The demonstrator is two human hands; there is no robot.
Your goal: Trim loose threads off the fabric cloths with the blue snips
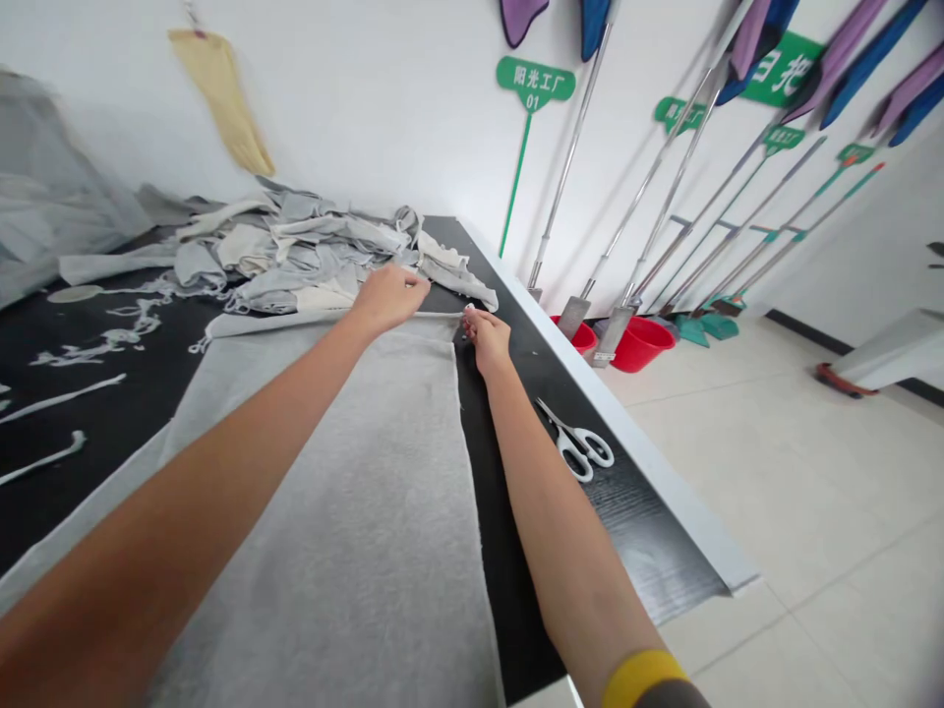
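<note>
A large piece of grey cloth [354, 472] lies spread over the black tabletop, its far edge folded or rolled. My left hand [390, 297] is above that far edge with its fingers curled together; what they hold, if anything, is hidden. Just past the cloth's far right corner, my right hand [488, 339] has thumb and fingers pinched together. Something small and pale shows at its fingertips, too small to name. Scissors [579, 440] with white handles lie to the right of my right forearm, blades pointing away from me.
Behind the cloth is a heap of grey and cream fabric pieces [295, 241]. White scraps [122, 334] lie at left on the black table [44, 511]. The table's pale right edge [649, 492] drops to a tiled floor. Red buckets [643, 344] and mops stand along the wall.
</note>
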